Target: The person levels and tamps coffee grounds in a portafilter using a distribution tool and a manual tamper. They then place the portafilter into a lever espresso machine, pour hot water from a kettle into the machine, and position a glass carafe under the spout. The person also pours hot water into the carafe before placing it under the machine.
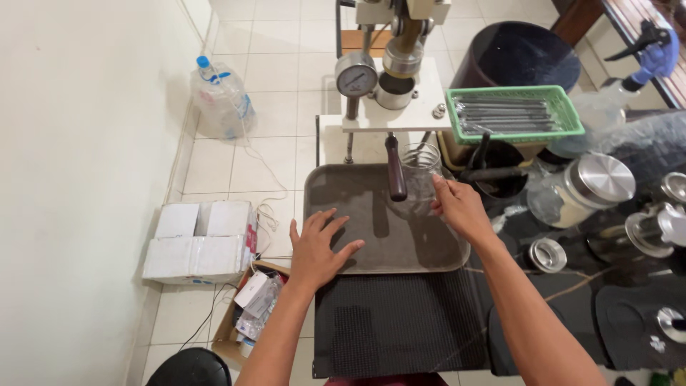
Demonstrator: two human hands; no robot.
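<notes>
Far left of the frame is just plain wall. Next to it in the upper left, on the floor tiles, there's a big clear water bottle (pixel 221 100) with a blue cap, kind of crumpled looking. Lower left has a white cardboard box (pixel 202 241) with its flaps shut and a bit of red and blue print on one side, and right below it an open brown carton (pixel 246 314) stuffed with small white packets and clear wrappers.

Moving toward the middle, the left hand (pixel 316 250) is spread open, fingers splayed, palm flat on the near left part of a grey metal tray (pixel 343 193). The tray sits at the centre of the frame, with a black mesh mat (pixel 396 325) just in front of it.

Centre top is a manual press (pixel 393 64) with a round pressure gauge (pixel 356 75), and its dark handle (pixel 395 168) hangs down over the tray.

The right hand (pixel 461 209) is gripping a clear glass jar (pixel 419 179) from the side. The jar is see-through, lidless, standing upright on the far right part of the tray, just beside the handle.

Upper right, a green plastic basket (pixel 516 112) holds a row of metal rods. Far right on the tabletop is a lidded glass jar (pixel 582 189) on its side, with a shiny metal lid.
</notes>
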